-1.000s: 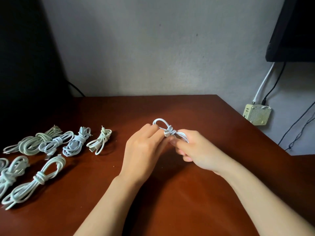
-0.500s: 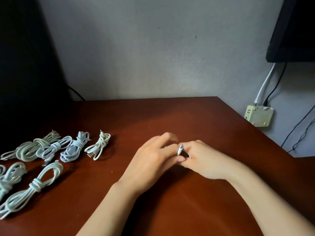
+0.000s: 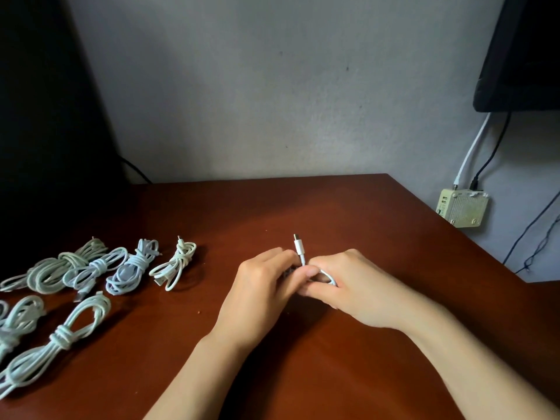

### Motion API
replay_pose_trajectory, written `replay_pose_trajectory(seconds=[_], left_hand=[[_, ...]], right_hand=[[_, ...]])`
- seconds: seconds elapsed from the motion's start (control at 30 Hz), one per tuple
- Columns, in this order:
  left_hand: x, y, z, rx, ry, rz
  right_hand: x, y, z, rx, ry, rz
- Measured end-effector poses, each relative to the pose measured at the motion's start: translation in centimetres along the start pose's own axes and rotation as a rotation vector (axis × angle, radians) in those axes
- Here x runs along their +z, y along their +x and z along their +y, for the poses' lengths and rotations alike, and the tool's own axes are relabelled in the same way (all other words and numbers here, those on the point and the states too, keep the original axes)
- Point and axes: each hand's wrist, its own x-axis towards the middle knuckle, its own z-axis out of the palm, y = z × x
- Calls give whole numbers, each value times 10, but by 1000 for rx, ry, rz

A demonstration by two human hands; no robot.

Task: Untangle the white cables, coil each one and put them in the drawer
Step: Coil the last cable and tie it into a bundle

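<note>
Both gripping the white cable [image 3: 300, 251], my left hand [image 3: 266, 286] and right hand [image 3: 360, 287] have lowered it to the tabletop [image 3: 348, 207] centre, plug now poking toward 12 o'clock: coil nearly finished, I judge.

Nothing here can be read. The plug of the white cable [image 3: 299, 249] is plain, with no legible mark. The pale box [image 3: 463, 209] on the wall has small light patches on its left face, perhaps ports or a sticker, but they are too small to tell. The coiled cables [image 3: 127, 268] on the desk [image 3: 363, 344] and the dark screen [image 3: 521, 56] show no lettering at this sharpness.
</note>
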Motion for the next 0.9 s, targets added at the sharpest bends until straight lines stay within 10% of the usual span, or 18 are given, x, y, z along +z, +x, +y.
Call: replay_pose_trajectory(seconds=[0.9], left_hand=[[6, 5, 22, -519, -529, 116]], right_hand=[[-7, -4, -4, -38, -182, 10]])
